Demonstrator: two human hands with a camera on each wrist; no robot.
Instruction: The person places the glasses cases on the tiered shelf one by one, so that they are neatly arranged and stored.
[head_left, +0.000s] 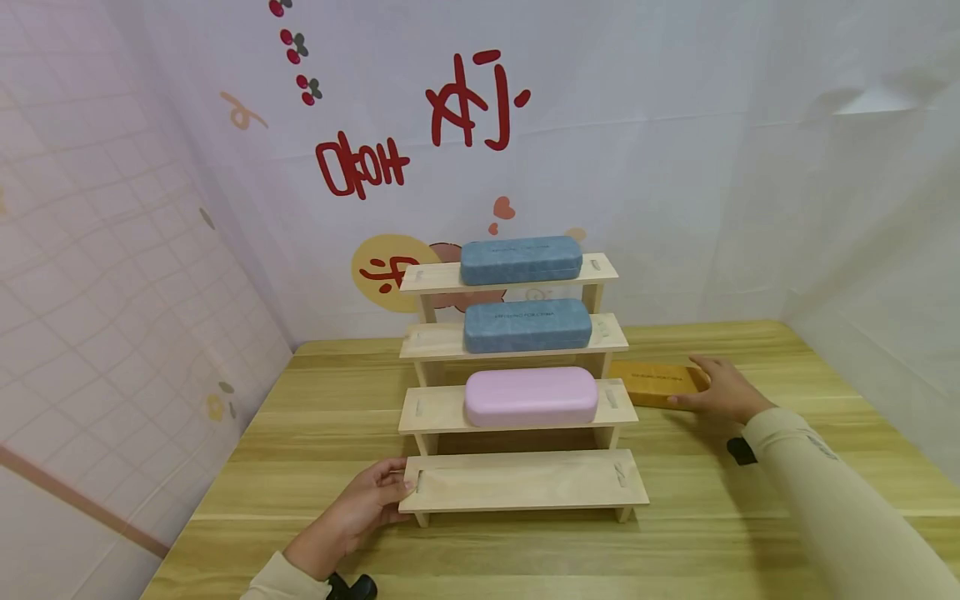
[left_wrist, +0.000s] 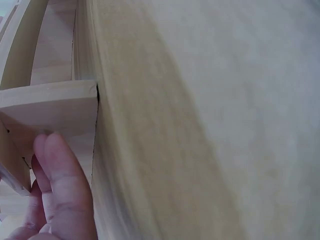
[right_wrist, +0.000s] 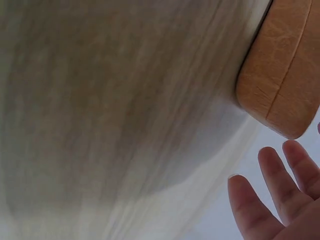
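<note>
A stepped wooden rack (head_left: 525, 483) stands on the table. My left hand (head_left: 367, 504) grips the left end of its lowest board, thumb on top; in the left wrist view the fingers (left_wrist: 67, 185) reach under the board beside its leg. To the right of the rack lies an orange glasses case (head_left: 656, 383), its left end partly hidden. My right hand (head_left: 722, 390) is spread around the case's right end. In the right wrist view, fingertips (right_wrist: 270, 160) stand apart from the case (right_wrist: 280, 75); the thumb is mostly out of sight there.
Two blue glasses cases, one on the top board (head_left: 521, 261) and one on the second (head_left: 527, 326), lie above a pink case (head_left: 531, 397) on the third. The wood-grain table (head_left: 315, 433) meets white printed cloth (head_left: 660, 167) behind and at the sides.
</note>
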